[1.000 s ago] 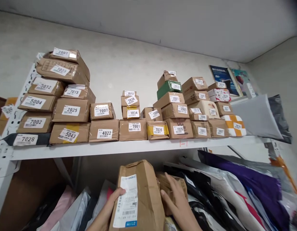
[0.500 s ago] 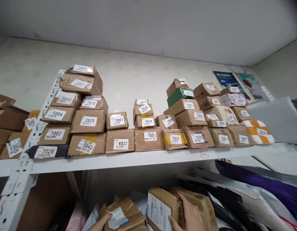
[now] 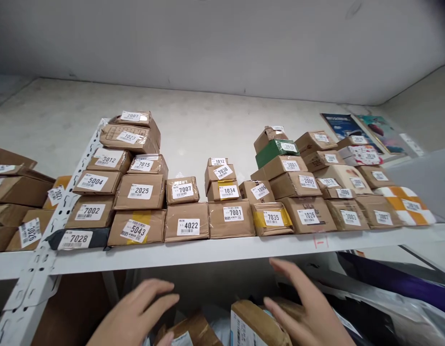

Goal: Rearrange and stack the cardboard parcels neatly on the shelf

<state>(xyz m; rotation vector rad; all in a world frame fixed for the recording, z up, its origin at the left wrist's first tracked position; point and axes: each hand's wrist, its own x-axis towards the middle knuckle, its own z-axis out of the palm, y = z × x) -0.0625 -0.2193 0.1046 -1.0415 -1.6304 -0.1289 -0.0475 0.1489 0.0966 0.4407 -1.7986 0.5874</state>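
My left hand (image 3: 138, 312) is raised in front of the lower shelf, fingers apart and nothing in them. Below it, partly covered, lies a brown parcel (image 3: 197, 329) with a white label. My right hand (image 3: 305, 307) is lifted too, thumb and fingers spread, holding nothing. Just left of it stands a cardboard box (image 3: 256, 319) with a white and blue label on its side. Another brown parcel is mostly hidden behind my right hand. Both hands are slightly blurred.
Above, a white shelf beam (image 3: 215, 252) carries stacked, numbered boxes, among them a box marked 4022 (image 3: 186, 214) and a green box (image 3: 275, 153). A white perforated post (image 3: 31, 293) rises at left. Dark and grey plastic mailer bags (image 3: 399, 293) lie at lower right.
Both hands have come off the brown parcels and moved up, with fingers now spread. The shelf boxes sit slightly lower and mostly further right in the picture.
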